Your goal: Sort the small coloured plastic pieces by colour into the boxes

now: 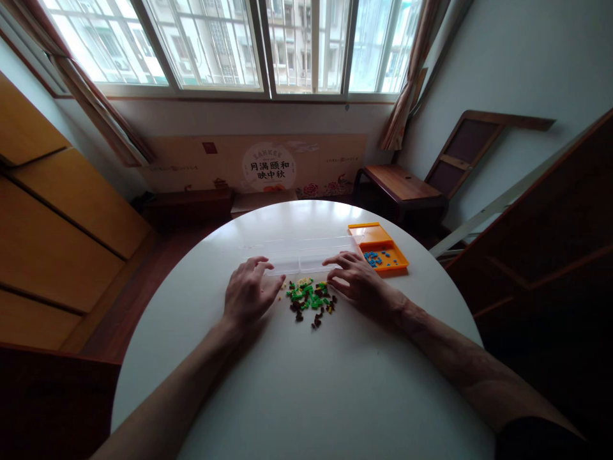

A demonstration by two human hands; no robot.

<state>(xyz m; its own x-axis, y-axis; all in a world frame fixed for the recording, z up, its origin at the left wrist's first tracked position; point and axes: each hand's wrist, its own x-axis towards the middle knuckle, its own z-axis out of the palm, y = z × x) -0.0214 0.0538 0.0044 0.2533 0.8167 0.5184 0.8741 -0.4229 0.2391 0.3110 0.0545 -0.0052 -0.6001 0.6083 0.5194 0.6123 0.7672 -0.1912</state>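
A small pile of building-block pieces (311,296), green, dark brown and pale yellow, lies on the white round table (306,396). My left hand (251,291) is just left of the pile, its fingers apart and nothing visible in them. On the other side, my right hand (352,276) hovers at the pile's right edge with fingers spread and bent, and I see nothing held. Behind the pile stands a clear plastic box (287,263) with a divider. The fingertips of both hands overlap its front edge in view; whether they touch it I cannot tell.
An orange tray (401,266) at the back right holds several blue pieces (372,259) in its front compartment. Past the table are a wooden chair (400,182), a printed cardboard panel (306,160) under the window, and orange-brown cabinets (52,236) at the left.
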